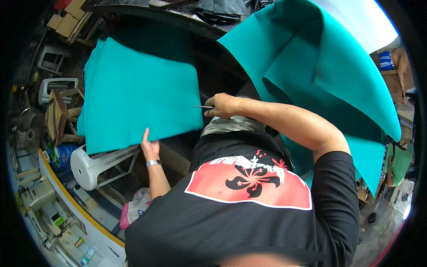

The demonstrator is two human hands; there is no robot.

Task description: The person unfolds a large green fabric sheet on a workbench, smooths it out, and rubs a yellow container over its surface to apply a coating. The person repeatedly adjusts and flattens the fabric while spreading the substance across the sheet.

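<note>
A teal sheet, seemingly with further layers behind its left edge, hangs in front of me on the left. My left hand grips its lower edge, thumb on the front face and the other fingers out of sight behind it. Just off the sheet's right edge, my right hand is closed around a tool with a slim, pointed metal blade. The blade points left toward the sheet; its handle is hidden in my fingers. A larger teal sheet curls and drapes on the right, beyond my right forearm.
A dark worktable with black pieces stands at the far side. White plastic stools and a wooden stool are at the left. A sewing machine sits at the lower left. Another person in green is at the right.
</note>
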